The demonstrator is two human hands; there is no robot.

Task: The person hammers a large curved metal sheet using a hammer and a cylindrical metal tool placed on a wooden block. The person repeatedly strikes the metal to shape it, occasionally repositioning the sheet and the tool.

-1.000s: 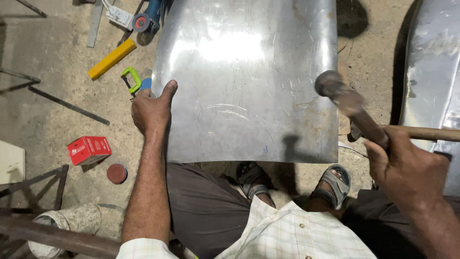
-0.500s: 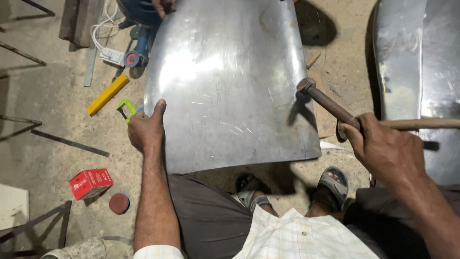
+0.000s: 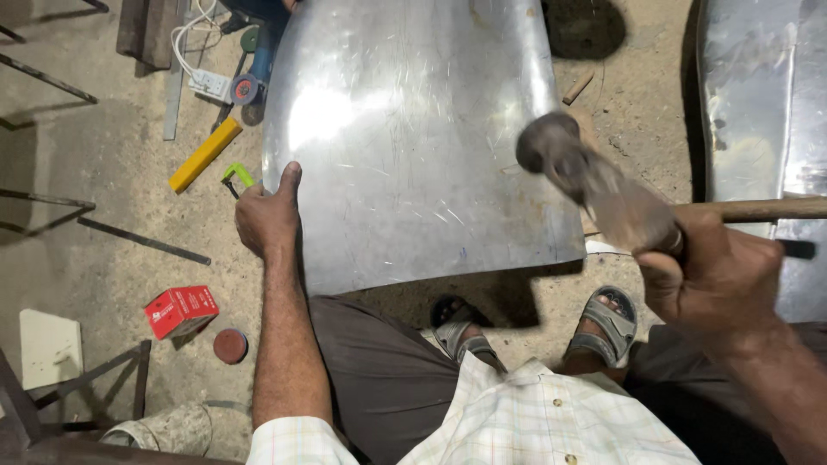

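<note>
A large curved sheet of shiny metal stands in front of my knees. My left hand grips its left edge, thumb laid over the face. A hammer with a dark round head is held in my right hand. The head is blurred and hovers over the sheet's right edge. A wooden rod crosses behind my right hand. My sandalled feet rest on the dirt floor under the sheet.
Left of the sheet lie a yellow bar, a green clamp, a power strip, a grinder, a red box and a brown disc. Another metal sheet stands at the right. Steel rods lie at the left.
The hammer has swung up and over the sheet's right edge and is now blurred. The view has shifted slightly; my left hand keeps its grip on the left edge.
</note>
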